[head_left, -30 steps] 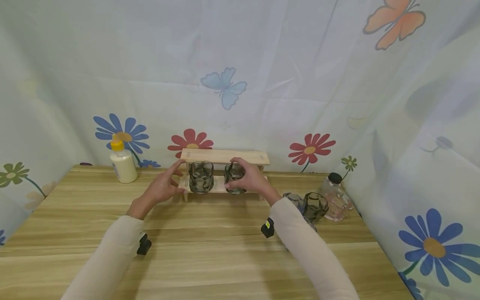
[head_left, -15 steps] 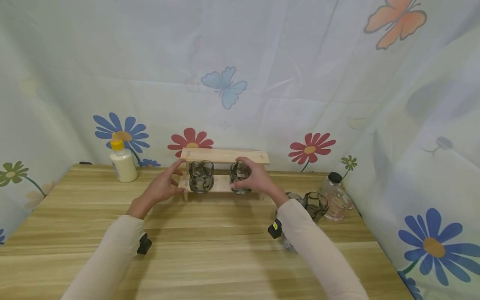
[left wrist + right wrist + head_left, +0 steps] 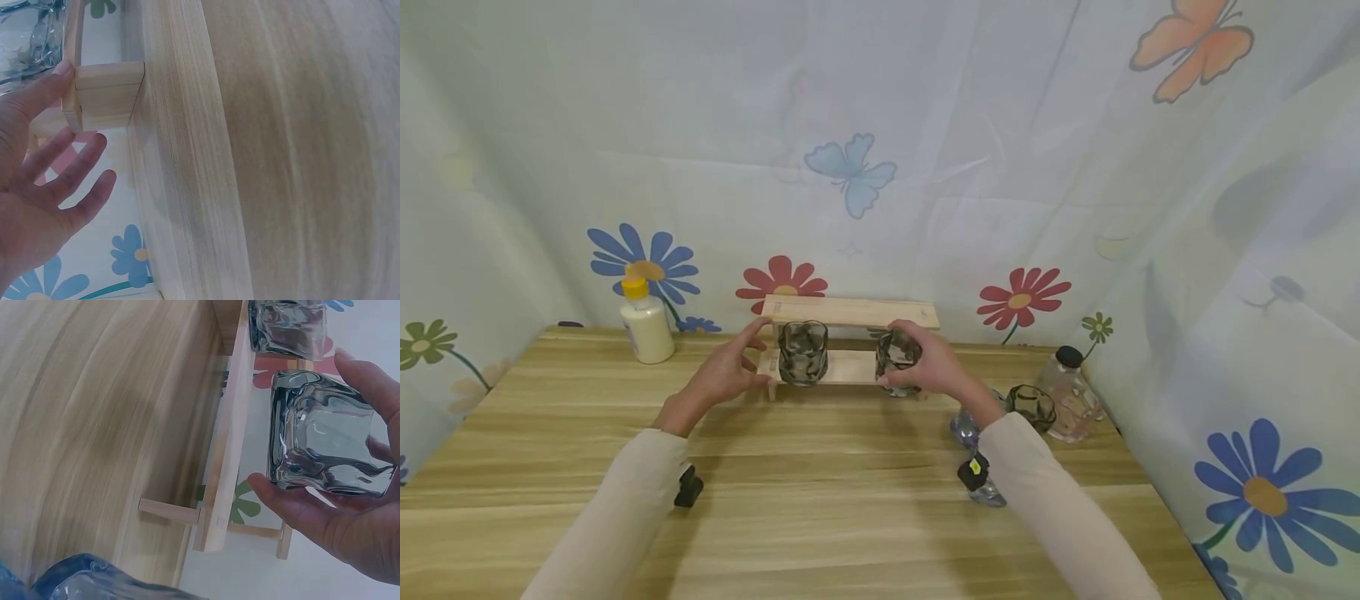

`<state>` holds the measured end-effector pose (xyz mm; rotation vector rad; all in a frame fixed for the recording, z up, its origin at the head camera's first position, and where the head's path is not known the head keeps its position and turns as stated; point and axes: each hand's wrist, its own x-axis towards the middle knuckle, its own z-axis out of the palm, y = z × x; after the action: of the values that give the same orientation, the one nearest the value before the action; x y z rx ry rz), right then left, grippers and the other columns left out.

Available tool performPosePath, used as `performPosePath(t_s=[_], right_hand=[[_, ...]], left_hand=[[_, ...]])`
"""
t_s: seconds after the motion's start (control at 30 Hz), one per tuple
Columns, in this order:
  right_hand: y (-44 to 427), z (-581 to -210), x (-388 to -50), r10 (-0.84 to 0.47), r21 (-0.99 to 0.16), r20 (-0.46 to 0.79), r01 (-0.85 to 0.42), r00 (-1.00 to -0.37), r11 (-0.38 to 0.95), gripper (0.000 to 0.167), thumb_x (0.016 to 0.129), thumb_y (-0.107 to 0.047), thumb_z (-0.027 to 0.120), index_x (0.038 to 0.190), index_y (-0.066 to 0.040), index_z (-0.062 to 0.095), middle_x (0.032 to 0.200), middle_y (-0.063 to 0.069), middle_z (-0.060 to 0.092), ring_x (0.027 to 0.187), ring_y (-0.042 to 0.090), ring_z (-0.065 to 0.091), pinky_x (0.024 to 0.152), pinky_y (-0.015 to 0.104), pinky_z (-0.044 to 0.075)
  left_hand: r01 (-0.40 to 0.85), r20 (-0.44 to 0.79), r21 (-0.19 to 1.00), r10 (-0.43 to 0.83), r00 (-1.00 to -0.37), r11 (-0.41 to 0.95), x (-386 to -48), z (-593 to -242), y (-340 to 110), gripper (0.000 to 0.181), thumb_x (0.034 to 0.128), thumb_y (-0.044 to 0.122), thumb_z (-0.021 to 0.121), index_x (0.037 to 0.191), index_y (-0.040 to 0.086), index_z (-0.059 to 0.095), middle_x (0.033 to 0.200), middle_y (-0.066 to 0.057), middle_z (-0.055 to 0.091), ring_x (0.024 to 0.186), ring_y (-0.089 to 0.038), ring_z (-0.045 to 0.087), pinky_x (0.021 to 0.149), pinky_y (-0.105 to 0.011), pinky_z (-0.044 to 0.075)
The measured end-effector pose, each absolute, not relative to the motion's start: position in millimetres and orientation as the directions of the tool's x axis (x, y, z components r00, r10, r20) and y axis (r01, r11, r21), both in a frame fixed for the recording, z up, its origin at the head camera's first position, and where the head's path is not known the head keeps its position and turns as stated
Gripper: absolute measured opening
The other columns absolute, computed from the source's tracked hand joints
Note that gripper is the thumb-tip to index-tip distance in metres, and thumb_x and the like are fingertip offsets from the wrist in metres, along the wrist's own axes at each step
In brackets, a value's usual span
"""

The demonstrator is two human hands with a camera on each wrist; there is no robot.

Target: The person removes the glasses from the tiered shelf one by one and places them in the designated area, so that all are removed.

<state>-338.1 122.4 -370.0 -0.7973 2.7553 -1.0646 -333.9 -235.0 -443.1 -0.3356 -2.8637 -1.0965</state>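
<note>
A two-tier wooden rack (image 3: 850,312) stands near the back of the table. My left hand (image 3: 722,375) grips its left end, thumb at the lower shelf (image 3: 72,109); the other fingers of that left hand (image 3: 47,175) are spread. One dark, clear glass (image 3: 803,354) is upright on the lower shelf's left part. My right hand (image 3: 932,367) holds another dark glass (image 3: 898,365) at the shelf's right part. In the right wrist view, thumb and fingers of the right hand (image 3: 356,519) span this glass (image 3: 325,434), with a gap between it and the shelf board (image 3: 228,434).
Right of the rack are bluish glasses (image 3: 964,427), partly hidden by my right arm, a dark glass (image 3: 1032,407), a pinkish clear glass (image 3: 1075,418) and a jar with a black lid (image 3: 1069,358). A yellow-capped bottle (image 3: 649,332) stands at the back left. A patterned curtain hangs behind.
My right hand has moved to the right with its glass, widening the distance to the left glass. The left hand and that left glass have stayed in place.
</note>
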Motion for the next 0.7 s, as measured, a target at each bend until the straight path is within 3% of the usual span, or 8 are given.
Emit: performPosePath(t_s=[0.27,0.57,0.7], right_hand=[[142,-369,-325,-0.47,-0.654,0.125,-0.429,-0.874,0.623,0.091,0.077,-0.03,0.087,0.153,-0.016,0.04,0.136,0.02,0.058,0.125,0.036,0.056,0.095,0.054,0.051],[164,-371,-311,-0.43,-0.675,0.125,-0.394,-0.894,0.624,0.088,0.076,-0.032,0.088,0.15,-0.027,0.042,0.138,0.018,0.057,0.126,0.035,0.055,0.091,0.054,0.053],[173,-368,-306,-0.424,-0.668,0.136,-0.399,-0.895,0.628,0.088,0.076,-0.031,0.088,0.151,-0.023,0.042,0.136,0.022,0.058,0.124,0.038,0.057,0.09,0.054,0.053]], left_hand=[[0.231,0.133,0.648,0.19,-0.973,0.726,-334,-444,-236,0.102,0.0823,0.017,0.082,0.16,0.022,0.016,0.137,-0.028,0.055,0.1,-0.042,0.069,0.077,-0.05,0.058],[0.241,0.139,0.651,0.2,-0.97,0.72,-335,-445,-235,0.102,0.0821,0.018,0.083,0.16,0.022,0.016,0.137,-0.029,0.055,0.099,-0.042,0.069,0.077,-0.05,0.057],[0.251,0.147,0.651,0.205,-0.968,0.717,-336,-445,-237,0.103,0.0822,0.017,0.083,0.16,0.022,0.016,0.136,-0.029,0.055,0.098,-0.042,0.069,0.077,-0.051,0.057]])
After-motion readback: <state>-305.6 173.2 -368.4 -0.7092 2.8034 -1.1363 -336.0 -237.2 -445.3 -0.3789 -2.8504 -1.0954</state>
